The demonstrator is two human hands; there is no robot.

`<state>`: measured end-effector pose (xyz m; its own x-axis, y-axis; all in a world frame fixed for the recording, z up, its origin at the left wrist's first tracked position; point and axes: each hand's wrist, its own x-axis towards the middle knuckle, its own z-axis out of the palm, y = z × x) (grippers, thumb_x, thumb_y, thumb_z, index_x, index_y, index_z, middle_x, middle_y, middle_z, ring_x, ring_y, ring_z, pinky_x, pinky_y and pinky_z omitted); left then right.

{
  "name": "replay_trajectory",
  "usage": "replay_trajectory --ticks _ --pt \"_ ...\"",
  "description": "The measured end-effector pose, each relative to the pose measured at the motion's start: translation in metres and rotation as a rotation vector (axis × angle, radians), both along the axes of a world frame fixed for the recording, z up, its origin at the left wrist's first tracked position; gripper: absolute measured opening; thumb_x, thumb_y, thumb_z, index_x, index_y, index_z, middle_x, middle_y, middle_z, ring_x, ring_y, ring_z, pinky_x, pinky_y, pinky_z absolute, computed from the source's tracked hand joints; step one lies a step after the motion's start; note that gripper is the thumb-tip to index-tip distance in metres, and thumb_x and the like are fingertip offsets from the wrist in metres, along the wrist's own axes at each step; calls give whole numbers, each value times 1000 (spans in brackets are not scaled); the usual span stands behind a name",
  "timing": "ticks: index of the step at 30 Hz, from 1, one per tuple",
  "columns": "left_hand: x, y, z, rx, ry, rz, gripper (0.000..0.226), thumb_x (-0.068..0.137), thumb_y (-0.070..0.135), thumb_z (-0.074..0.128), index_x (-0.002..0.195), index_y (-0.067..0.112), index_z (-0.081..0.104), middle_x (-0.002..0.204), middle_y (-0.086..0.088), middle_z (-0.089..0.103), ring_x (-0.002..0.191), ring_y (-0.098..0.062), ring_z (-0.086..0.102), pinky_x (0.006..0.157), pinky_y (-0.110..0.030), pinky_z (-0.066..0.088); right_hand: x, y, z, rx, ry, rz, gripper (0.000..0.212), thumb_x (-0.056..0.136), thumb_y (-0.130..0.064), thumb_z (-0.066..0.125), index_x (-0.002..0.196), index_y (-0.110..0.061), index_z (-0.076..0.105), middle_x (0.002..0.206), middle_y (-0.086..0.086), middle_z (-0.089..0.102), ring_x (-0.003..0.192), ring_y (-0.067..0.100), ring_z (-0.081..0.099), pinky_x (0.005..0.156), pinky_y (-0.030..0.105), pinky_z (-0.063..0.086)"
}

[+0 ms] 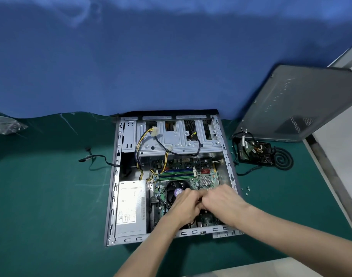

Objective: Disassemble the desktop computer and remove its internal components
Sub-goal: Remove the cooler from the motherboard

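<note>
Left hand (183, 205), right hand (221, 200) curled (grip hidden).

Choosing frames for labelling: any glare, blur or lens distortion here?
Head view: glare whitens the top of the power supply; head view: motion blur smears the left hand and right hand, so their grip is unreadable; head view: wide-angle stretch skews the side panel near the corner; the motherboard is fairly sharp.
</note>
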<state>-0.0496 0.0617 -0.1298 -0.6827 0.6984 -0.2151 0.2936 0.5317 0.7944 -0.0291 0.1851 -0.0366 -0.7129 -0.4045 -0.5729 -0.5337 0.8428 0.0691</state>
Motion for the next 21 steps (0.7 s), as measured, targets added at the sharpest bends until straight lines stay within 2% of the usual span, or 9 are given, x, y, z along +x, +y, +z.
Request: replay_trajectory --ticks 2,4,6,8,11,14,16,18,21 --pt "1 0 0 17 -7 -29 17 92 24 58 106 17 63 63 -3 58 54 -18 46 64 -33 48 4 3 0 -55 50 -151 13 93 -16 53 81 -21 54 84 4 65 71 23 57 62 31 36" --pt "1 1 -1 1 5 -41 21 92 18 54 111 21 62 68 -4 61 58 -20 50 65 -34 49 4 2 -1 -122 53 -504 29 92 -34 51 70 -16 50 70 0 63 61 17 59 54 24 34" --pt "0 3 -1 -9 -5 -44 29 85 5 49 105 23 60 78 -8 65 71 -27 57 71 -38 51 -2 4 -1 -288 -140 -1023 36 87 -38 58 63 -12 49 47 -4 54 40 10 49 39 19 32" --pt "-1 2 0 16 -26 -45 13 89 17 56 99 25 59 79 -7 67 73 -27 58 71 -37 52 -8 6 1 -376 -470 -1351 32 91 -35 59 75 -8 51 40 -3 52 31 10 43 33 17 33" --pt "-1 1 0 23 -55 -58 38 86 55 57 114 28 59 88 -9 70 74 -27 60 74 -34 52 -10 8 2 -267 -437 -1120 22 96 -30 55 86 -13 46 60 -3 53 43 8 45 39 18 35" --pt "-1 3 -3 12 -43 -76 37 88 47 61 120 28 58 93 -7 72 80 -26 64 82 -35 51 -6 10 5 -46 -192 -447 6 95 -19 56 95 -13 56 88 1 61 78 18 61 61 23 41" --pt "0 6 -1 16 -3 -70 25 92 31 61 115 21 63 94 -4 73 87 -25 66 84 -36 52 4 10 -1 101 -112 -115 20 89 -8 61 104 -20 58 93 4 65 85 25 65 67 32 42" --pt "0 6 -5 2 50 -74 20 92 17 60 111 20 65 91 0 74 84 -19 67 79 -31 52 14 10 -4 57 -85 -218 12 89 -10 59 95 -20 57 87 2 65 79 23 63 67 31 42" --pt "-1 3 -6 -3 66 -64 24 89 6 56 104 21 67 81 -1 73 75 -17 66 66 -29 50 8 16 -5 -277 -307 -909 23 88 -28 62 74 -16 48 64 -3 54 53 14 49 48 25 37"
